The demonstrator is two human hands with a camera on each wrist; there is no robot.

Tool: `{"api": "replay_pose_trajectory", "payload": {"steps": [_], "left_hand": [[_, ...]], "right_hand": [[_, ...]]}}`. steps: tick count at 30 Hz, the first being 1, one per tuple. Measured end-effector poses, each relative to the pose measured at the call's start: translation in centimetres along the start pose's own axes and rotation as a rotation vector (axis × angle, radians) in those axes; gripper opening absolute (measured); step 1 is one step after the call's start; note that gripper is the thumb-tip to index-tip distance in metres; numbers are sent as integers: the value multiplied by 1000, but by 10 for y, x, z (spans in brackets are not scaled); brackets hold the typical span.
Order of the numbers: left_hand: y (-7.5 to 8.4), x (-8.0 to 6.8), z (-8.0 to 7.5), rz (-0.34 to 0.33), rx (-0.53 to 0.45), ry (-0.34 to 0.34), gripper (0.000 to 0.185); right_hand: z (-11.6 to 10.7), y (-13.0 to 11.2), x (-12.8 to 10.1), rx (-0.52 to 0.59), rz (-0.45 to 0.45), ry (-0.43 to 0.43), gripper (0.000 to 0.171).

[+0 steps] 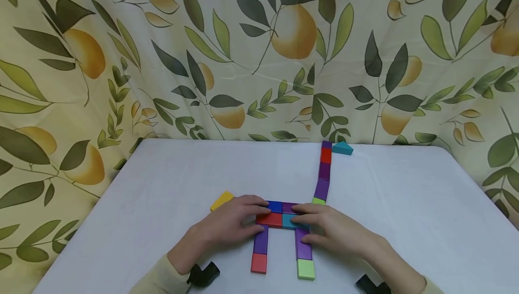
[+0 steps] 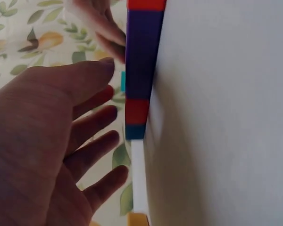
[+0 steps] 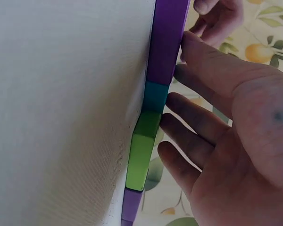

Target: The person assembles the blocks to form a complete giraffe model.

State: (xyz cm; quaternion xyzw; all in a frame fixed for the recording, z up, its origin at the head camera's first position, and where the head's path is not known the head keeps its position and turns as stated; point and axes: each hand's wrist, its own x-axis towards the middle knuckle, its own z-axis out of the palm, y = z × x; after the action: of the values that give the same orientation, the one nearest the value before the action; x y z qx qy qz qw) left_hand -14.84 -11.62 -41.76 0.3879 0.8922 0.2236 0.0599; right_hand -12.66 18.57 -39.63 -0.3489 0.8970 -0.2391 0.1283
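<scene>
- Block figure (image 1: 284,219): flat coloured blocks laid on the white table (image 1: 162,186), near the front edge and about midway across. Its body is a small rectangle of blue (image 1: 275,205), purple, red (image 1: 269,219) and teal (image 1: 289,221) blocks set edge to edge.
- Left leg: a purple bar (image 1: 261,240) running toward the person from the red block, ending in a red square (image 1: 259,263).
- Right leg: a purple bar (image 1: 303,246) running from the teal block, ending in a light green square (image 1: 306,269).
- Neck: a line of blocks rising from the body's far right corner toward the back of the table, with a light green piece (image 1: 318,201) at its foot, then purple (image 1: 322,189), purple, red (image 1: 326,155) and purple at the top.
- Teal triangle (image 1: 342,149): lies just beside the top of the neck, on its right.
- Left hand (image 1: 229,224): rests on the table at the body's left end, fingers straight and slightly spread, tips touching the blue and red blocks. The left wrist view shows the fingers (image 2: 92,150) relaxed and apart, gripping nothing.
- Right hand (image 1: 334,228): rests at the body's right end, fingers extended over the teal and purple blocks, thumb alongside the right leg. The right wrist view shows the fingers (image 3: 188,113) straight and apart, lying against the blocks, not curled round any.
- Yellow block (image 1: 221,200): lies alone on the table, just left of the left hand, apart from the figure.
- Backdrop (image 1: 259,51): a cloth printed with leaves and yellow fruit, hanging behind the table.
- Cuffs: pale sleeves at both wrists, each with a black strap-mounted device (image 1: 202,273).
</scene>
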Motion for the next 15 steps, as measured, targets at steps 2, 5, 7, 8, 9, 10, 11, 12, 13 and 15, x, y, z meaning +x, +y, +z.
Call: {"api": "replay_pose_trajectory", "payload": {"steps": [2,5,7,8,9,10,11,12,13,15], "left_hand": [[-3,-4,-3,-14,2,36,40],[-10,-12,-7,-57,17,88,42],[-15,-18,-10,-90,23,119,43],[-17,-21,-12,-105,27,136,44],[-20,-24,-13,-124,31,149,45],[-22,-27,-14,-137,30,165,45],[-25,-29,-16,-149,33,178,45],[-27,-31,-17,-161,34,190,45],[-29,-33,-18,-171,36,199,46],[-32,-36,-20,-189,44,208,46]], "right_hand": [[0,0,1,-8,-4,-3,43],[1,-1,2,-16,-9,-6,43],[1,-1,3,-24,-12,-8,43],[1,-1,3,-26,-13,-9,43],[1,-1,3,-31,-15,-8,43],[1,-1,3,-35,-16,-6,43],[1,-1,2,-39,-17,-4,43],[1,-1,2,-42,-16,-2,43],[1,-1,2,-43,-15,0,43],[0,-1,1,-44,-11,3,42]]}}
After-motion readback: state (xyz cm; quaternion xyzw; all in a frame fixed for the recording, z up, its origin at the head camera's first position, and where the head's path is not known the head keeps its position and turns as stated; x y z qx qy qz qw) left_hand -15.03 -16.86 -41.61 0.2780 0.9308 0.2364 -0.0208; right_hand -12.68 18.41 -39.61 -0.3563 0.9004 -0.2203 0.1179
